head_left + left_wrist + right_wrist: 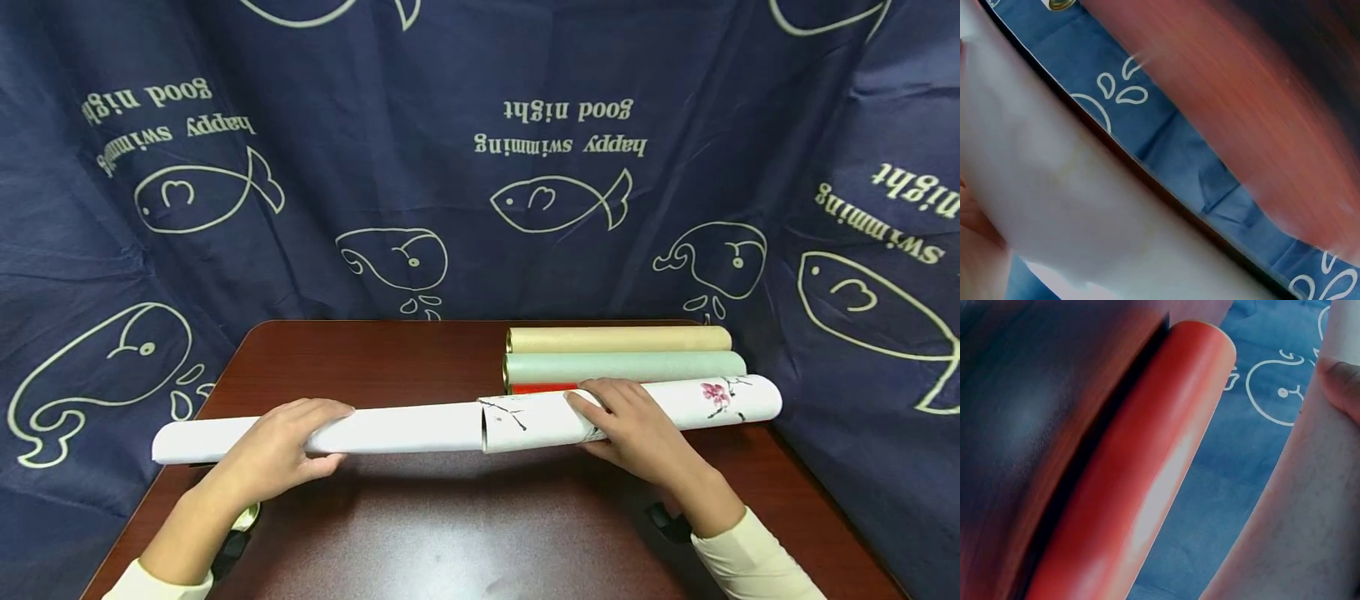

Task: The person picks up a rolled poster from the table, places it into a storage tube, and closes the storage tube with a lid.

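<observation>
A long white paper roll (pixel 412 429) lies across the head view, its right end inside the mouth of a white tube (pixel 525 421) printed with pink blossoms and dark twigs. My left hand (pixel 281 446) grips the roll toward its left part, thumb below and fingers over the top. On the right, my right hand (pixel 633 429) holds the printed tube around its middle. Both pieces are nearly level above the table, the tube tilted slightly up to the right. The roll's pale surface (pixel 1085 187) fills much of the left wrist view, and the tube (pixel 1310 487) borders the right wrist view.
Behind the printed tube, a red tube (pixel 1129 462), a pale green tube (pixel 630 367) and a beige tube (pixel 622 339) lie side by side on the brown table (pixel 375 358). A gold-ended object (pixel 246 518) shows beside my left wrist. Dark blue printed cloth (pixel 450 167) hangs around the table.
</observation>
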Tool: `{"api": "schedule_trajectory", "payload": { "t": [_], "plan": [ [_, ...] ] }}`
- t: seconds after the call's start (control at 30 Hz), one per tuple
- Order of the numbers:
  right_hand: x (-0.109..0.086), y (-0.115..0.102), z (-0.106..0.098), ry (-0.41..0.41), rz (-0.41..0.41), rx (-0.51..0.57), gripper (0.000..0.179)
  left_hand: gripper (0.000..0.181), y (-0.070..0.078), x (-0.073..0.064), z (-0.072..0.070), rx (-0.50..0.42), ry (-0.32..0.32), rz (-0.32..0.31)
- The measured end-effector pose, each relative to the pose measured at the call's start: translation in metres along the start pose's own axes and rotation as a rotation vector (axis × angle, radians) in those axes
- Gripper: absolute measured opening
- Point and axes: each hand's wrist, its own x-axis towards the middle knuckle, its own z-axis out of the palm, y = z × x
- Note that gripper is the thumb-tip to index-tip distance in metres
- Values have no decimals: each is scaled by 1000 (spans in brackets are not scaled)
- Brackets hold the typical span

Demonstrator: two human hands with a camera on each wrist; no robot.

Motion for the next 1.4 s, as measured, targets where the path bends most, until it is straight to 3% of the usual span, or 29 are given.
{"api": "schedule_trajectory", "payload": {
  "t": [0.2,0.63,0.9,1.1,1.4],
  "plan": [
    [-1,-5,-1,-26,21,22,77,55,3,1,-1,52,0,2],
    [-8,-9,-1,-77,26,74,81,69,8,3,-5,190,-14,84],
    [-10,-11,1,-101,32,131,82,78,7,2,-3,249,27,163],
    [-11,-13,4,-108,42,174,81,81,5,4,-1,191,34,189],
    [-13,-14,10,-111,30,160,81,83,4,2,5,181,-15,146]
  ]
}}
